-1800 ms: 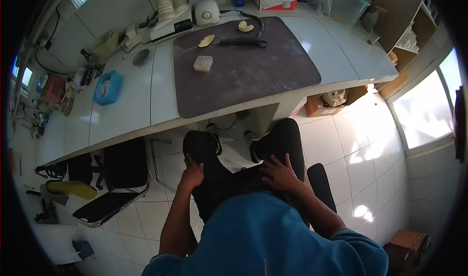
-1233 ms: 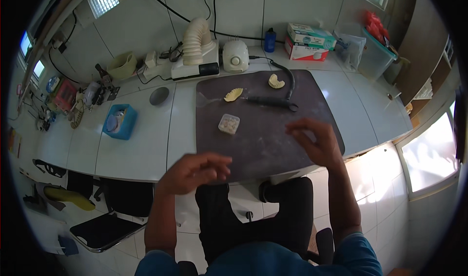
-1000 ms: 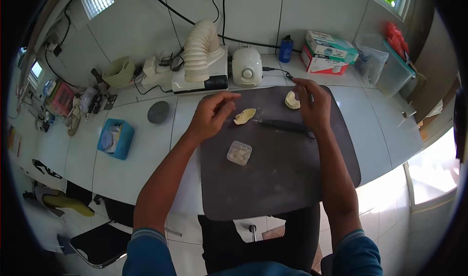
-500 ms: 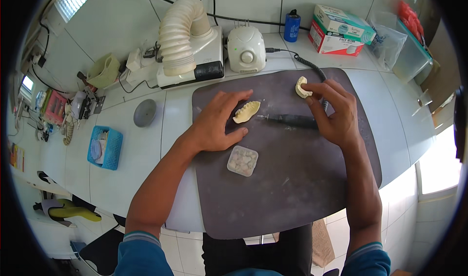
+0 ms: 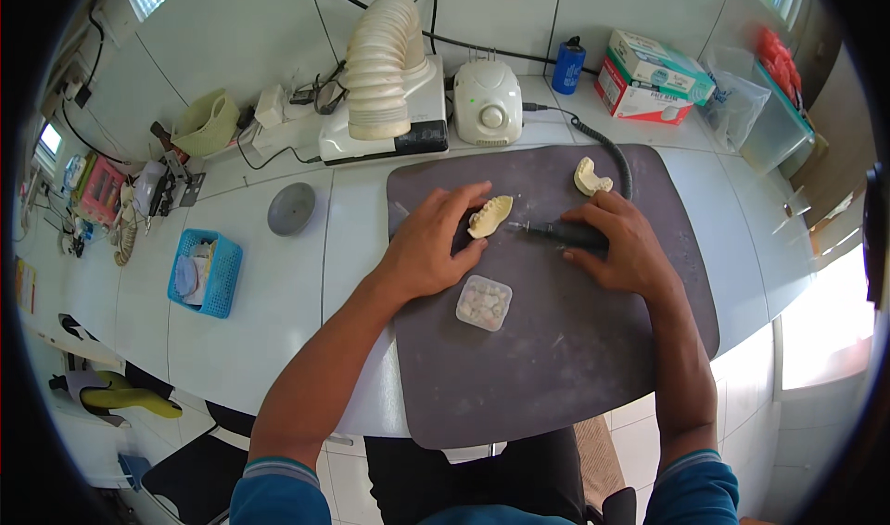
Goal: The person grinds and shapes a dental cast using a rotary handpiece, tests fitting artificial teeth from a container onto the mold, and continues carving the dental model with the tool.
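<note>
A cream dental cast with a row of teeth sits on the dark mat. My left hand curves around its left side, thumb and forefinger apart and very near its edges; whether they touch it I cannot tell. Just right of this cast lies the tip of a black rotary handpiece. Over the handpiece's rear part is my right hand, thumb and fingers spread to either side of it. A second, horseshoe-shaped dental cast rests beyond the right fingers. Nearer me stands a clear square box of small pale pieces.
Behind the mat are a white control unit and a machine with a ribbed hose. A coiled cord runs onto the mat. Left are a grey round dish and a blue basket. Mask boxes stand back right.
My right hand has let go of the horseshoe-shaped cast, leaving it on the mat, and come down over the handpiece. The left thumb and forefinger have drawn closer together around the other cast.
</note>
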`<state>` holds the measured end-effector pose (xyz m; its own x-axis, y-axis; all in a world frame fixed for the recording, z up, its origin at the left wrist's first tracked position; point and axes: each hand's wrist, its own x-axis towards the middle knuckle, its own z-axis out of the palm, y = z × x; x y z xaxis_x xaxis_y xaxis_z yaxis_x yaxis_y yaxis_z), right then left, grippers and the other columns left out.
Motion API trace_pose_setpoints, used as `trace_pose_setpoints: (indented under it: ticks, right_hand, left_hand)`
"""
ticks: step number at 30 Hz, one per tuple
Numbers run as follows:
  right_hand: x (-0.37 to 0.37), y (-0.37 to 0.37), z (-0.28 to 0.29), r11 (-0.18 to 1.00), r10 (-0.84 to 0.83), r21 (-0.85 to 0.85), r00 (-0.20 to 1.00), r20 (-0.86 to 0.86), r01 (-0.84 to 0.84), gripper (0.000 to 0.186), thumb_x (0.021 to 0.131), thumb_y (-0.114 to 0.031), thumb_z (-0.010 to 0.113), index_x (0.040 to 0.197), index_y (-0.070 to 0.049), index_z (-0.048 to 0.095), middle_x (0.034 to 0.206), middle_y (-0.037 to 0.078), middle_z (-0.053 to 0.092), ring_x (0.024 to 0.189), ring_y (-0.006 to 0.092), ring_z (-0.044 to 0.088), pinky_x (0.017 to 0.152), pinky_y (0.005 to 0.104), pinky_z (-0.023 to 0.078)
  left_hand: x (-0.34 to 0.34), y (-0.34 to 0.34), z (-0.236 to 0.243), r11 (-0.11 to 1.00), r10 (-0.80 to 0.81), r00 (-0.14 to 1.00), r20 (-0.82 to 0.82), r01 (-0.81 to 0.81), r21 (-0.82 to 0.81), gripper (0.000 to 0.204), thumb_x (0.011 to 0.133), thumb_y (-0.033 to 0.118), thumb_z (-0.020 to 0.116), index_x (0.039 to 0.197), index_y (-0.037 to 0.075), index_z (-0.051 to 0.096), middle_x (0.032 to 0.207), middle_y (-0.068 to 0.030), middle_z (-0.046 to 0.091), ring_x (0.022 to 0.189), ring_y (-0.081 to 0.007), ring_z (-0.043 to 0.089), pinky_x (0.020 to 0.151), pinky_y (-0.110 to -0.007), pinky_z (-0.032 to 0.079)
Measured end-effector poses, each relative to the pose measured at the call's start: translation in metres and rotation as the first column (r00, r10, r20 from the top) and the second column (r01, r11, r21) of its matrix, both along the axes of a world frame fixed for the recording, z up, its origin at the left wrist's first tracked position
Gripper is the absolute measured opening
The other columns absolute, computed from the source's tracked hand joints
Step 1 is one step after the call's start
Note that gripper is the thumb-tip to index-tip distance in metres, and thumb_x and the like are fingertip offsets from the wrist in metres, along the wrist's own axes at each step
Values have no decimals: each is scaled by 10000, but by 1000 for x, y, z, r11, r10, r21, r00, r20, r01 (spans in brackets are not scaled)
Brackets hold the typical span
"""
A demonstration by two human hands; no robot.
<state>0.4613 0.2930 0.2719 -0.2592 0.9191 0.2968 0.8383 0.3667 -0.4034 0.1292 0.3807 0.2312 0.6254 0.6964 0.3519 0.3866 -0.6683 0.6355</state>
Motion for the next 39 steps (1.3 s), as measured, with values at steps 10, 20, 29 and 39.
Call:
trace_pose_setpoints:
  ticks: [10,20,29,39]
  right_hand:
    - [-2,3,-1,1000,1,-15,1000,20,0,447,878,-229,1005,1284,-111,859,1099,108,709,1100,361,711,978,509,580]
    - [-14,-1,4,1000,-27,-2,997,77,27,381,913,-173,959,1246,-106,787,1120,123,710,1133,383,724,976,527,594]
    - [-40,23,32,920,-77,-335,934,349,201,455,889,-168,955,1256,-106,692,1161,155,745,1226,412,730,997,557,581]
    - [-23,8,21,978,-63,-191,990,129,87,403,913,-171,961,1228,-103,718,1151,131,732,1175,396,716,1001,531,580]
  left_hand:
    - [3,3,2,999,-9,999,-48,6,-53,923,966,162,893,1778,74,464,1680,-101,737,1428,-362,631,1273,-490,488]
    - [0,33,24,966,-244,962,-125,230,-117,1104,896,166,909,1859,186,370,1666,-134,729,1320,-385,654,1226,-502,521]
    - [-3,40,22,941,-323,934,-151,300,-157,1004,865,79,845,1813,193,537,1625,-96,710,1245,-375,631,1181,-490,548]
    - [-7,39,15,951,-276,961,-30,268,-155,942,867,107,897,1762,192,615,1456,-111,688,1277,-317,709,1112,-425,596]
